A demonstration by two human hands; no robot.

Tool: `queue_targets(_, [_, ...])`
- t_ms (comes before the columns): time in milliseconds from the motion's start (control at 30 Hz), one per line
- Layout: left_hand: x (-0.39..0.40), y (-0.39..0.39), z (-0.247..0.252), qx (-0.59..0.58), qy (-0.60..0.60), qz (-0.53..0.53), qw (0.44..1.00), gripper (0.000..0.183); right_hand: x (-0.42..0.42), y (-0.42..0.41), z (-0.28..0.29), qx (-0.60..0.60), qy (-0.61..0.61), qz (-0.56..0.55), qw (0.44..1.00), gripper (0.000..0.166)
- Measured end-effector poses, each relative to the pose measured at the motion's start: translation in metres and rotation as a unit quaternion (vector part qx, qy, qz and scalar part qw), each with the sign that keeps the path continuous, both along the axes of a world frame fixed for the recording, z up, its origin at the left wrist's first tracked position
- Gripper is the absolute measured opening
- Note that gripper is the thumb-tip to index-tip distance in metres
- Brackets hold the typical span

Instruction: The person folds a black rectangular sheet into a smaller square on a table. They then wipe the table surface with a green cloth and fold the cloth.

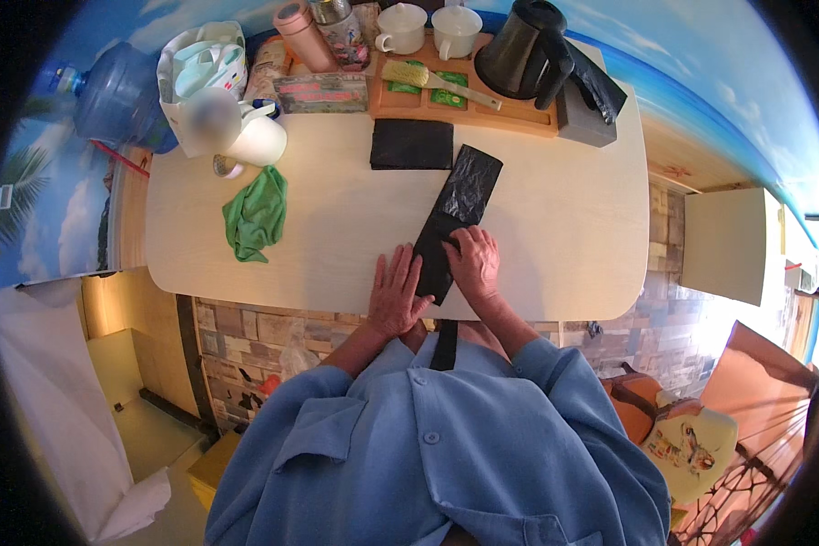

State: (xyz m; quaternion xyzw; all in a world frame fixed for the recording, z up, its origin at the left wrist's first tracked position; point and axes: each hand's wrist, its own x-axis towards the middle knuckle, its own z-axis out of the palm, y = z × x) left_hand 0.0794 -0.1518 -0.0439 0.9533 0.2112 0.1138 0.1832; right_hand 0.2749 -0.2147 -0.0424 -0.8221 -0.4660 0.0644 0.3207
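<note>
A long folded strip of thin black plastic, apparently a plastic bag [471, 184], lies slantwise on the pale wooden table [341, 225]. Its far part is crinkled and shiny; the near part lies flatter and reaches almost to the table's front edge. My left hand [397, 293] rests palm down along the strip's left side, fingers extended and thumb at its near end. With curled fingers, my right hand [476, 263] pinches the strip's right edge about midway. Just beyond lies a neatly folded black plastic rectangle [411, 144].
A green cloth [256, 215], a tape roll [228, 166] and a white container [263, 140] are at left. Behind stand a wooden tray [464, 123] with a brush [443, 83], a black kettle [522, 51], lidded white cups [403, 31] and a grey box [587, 126] with black plastic hanging out.
</note>
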Motion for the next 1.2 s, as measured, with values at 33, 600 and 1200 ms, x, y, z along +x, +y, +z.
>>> queue_targets(33, [0.002, -0.001, 0.003, 0.002, 0.001, 0.001, 1.0, 0.085, 0.001, 0.0, -0.001, -0.002, -0.003, -0.002, 1.0, 0.019])
queue_targets(600, [0.031, -0.006, 0.002, -0.01, 0.019, -0.013, 1.0, 0.083, 0.007, 0.008, -0.005, -0.068, 0.029, -0.005, 0.997, 0.015])
queue_targets(1200, [0.03, -0.006, 0.006, -0.002, 0.055, -0.026, 0.998, 0.073, 0.024, -0.004, 0.025, -0.003, -0.107, 0.067, 0.992, 0.05])
